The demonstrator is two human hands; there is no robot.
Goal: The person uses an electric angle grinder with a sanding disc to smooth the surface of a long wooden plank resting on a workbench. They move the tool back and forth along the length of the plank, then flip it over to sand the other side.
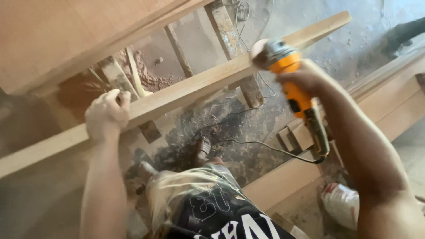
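With my left hand clenched around the long timber rail and my right hand gripping the orange angle grinder at its upper edge, I judge steady, light passes keep the sanding even.

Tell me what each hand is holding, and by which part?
Right hand grips the orange grinder by its body; left hand clasps the long wooden plank near its middle.
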